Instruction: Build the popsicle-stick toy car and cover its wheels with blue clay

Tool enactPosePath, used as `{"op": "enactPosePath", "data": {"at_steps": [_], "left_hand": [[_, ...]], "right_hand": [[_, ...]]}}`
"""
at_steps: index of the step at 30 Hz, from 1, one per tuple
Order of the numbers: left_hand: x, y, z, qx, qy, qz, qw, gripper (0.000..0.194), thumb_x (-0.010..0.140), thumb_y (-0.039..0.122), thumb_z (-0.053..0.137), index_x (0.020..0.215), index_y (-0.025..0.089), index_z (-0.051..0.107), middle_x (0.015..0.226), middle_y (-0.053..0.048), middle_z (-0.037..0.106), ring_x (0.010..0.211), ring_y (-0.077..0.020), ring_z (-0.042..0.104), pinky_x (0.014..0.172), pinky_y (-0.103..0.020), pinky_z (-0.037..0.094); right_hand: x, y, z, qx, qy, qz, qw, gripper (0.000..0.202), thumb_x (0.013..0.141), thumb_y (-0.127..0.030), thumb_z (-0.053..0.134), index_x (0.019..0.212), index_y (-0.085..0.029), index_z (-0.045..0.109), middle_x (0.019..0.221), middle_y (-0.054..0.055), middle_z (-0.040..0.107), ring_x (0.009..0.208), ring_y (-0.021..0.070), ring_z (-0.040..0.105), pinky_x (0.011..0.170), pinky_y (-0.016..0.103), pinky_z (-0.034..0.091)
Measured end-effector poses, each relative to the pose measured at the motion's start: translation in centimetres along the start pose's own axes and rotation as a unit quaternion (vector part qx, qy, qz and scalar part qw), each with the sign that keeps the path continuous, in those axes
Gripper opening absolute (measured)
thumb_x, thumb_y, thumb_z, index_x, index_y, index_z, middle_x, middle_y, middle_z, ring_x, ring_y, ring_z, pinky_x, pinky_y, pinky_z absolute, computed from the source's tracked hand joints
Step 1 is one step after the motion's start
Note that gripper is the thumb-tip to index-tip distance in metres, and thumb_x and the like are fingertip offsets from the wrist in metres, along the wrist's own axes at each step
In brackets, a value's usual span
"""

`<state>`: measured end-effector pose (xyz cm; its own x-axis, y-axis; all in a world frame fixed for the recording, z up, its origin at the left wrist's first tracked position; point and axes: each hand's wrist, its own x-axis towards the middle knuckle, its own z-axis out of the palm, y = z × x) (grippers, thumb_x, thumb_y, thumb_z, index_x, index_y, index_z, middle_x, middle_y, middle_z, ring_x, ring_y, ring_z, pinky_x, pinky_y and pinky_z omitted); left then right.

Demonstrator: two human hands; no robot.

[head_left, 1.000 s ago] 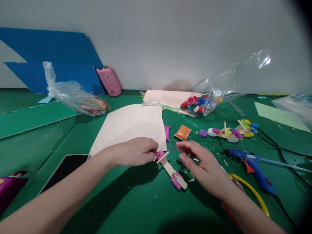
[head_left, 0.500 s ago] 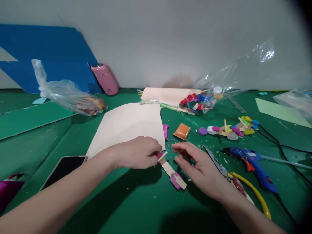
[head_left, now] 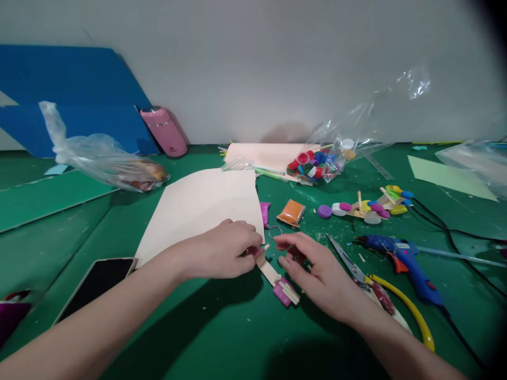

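My left hand (head_left: 229,250) is closed, its fingertips on the upper end of a small craft piece (head_left: 268,270) made of a flat wooden stick, short sticks and pink parts. The piece slants down to the right, with a pink block (head_left: 284,292) and short sticks at its lower end. Just right of it, my right hand (head_left: 312,269) is held with thumb and fingers apart and nothing visible between them. Beyond the right fingertips lies a thin ring (head_left: 275,231). An orange packet (head_left: 292,212) is behind the ring, and a pink packet (head_left: 265,214) lies beside the paper.
A cream sheet (head_left: 206,206) and a phone (head_left: 95,285) lie left. Scissors (head_left: 348,261) and a blue glue gun (head_left: 407,258) lie right. A colourful stick model (head_left: 368,208), a bag of bottle caps (head_left: 317,163), a pink flask (head_left: 166,132) and a bagged item (head_left: 114,161) are farther back.
The whole view has shifted slightly, moving the table items a little left. The craft piece's upper end has turned slightly at my left fingertips; both hands keep nearly the same pose.
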<state>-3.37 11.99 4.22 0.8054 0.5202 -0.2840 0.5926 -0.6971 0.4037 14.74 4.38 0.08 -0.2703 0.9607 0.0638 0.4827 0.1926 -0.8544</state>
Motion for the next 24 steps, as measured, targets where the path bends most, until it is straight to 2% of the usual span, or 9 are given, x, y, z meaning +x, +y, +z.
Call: {"op": "enactPosePath", "data": {"at_steps": [4,9,15,19,24], "left_hand": [[-0.4,0.0,0.2,-0.057,0.017,-0.009,0.998,0.015,0.074,0.015,0.042,0.072,0.019,0.057,0.073,-0.001,0.057,0.069,-0.0150,0.051,0.064,-0.025,0.036],[-1.1,-0.3,1.3,-0.176,0.045,-0.058,0.982,0.017,0.079,0.024,0.040,0.073,0.018,0.055,0.071,0.000,0.057,0.064,-0.0132,0.051,0.057,-0.022,0.038],[-2.2,-0.6,3.5,-0.298,0.107,-0.077,0.945,0.013,0.076,0.020,0.044,0.079,0.017,0.056,0.079,-0.001,0.060,0.075,-0.0149,0.055,0.069,-0.025,0.042],[-3.0,-0.6,4.6,-0.331,0.153,-0.066,0.929,0.019,0.072,0.012,0.045,0.086,0.017,0.057,0.088,-0.002,0.061,0.085,-0.0158,0.054,0.079,-0.027,0.041],[-3.3,-0.2,5.5,-0.353,0.209,-0.073,0.909,0.025,0.071,0.009,0.045,0.091,0.017,0.058,0.091,-0.004,0.061,0.088,-0.0163,0.055,0.080,-0.028,0.041]], "right_hand": [[0.2,-0.1,0.1,-0.001,-0.002,0.002,1.000,0.026,0.085,-0.022,0.045,0.110,-0.021,0.050,0.102,0.005,0.055,0.083,0.0151,0.056,0.074,0.028,0.046],[0.4,-0.3,0.2,-0.002,-0.007,-0.001,1.000,0.025,0.085,-0.021,0.045,0.109,-0.021,0.051,0.100,0.005,0.056,0.079,0.0135,0.056,0.072,0.026,0.046],[0.8,-0.5,0.6,-0.015,-0.013,-0.008,1.000,0.024,0.085,-0.022,0.045,0.109,-0.020,0.051,0.098,0.004,0.055,0.078,0.0126,0.055,0.073,0.025,0.045],[1.0,-0.5,0.9,-0.027,-0.009,-0.024,0.999,0.025,0.085,-0.021,0.045,0.109,-0.021,0.052,0.099,0.005,0.055,0.080,0.0139,0.055,0.073,0.027,0.045],[1.3,-0.7,1.3,-0.059,-0.010,-0.075,0.995,0.026,0.083,-0.018,0.046,0.107,-0.020,0.055,0.096,0.006,0.056,0.084,0.0149,0.055,0.074,0.028,0.045]]}}
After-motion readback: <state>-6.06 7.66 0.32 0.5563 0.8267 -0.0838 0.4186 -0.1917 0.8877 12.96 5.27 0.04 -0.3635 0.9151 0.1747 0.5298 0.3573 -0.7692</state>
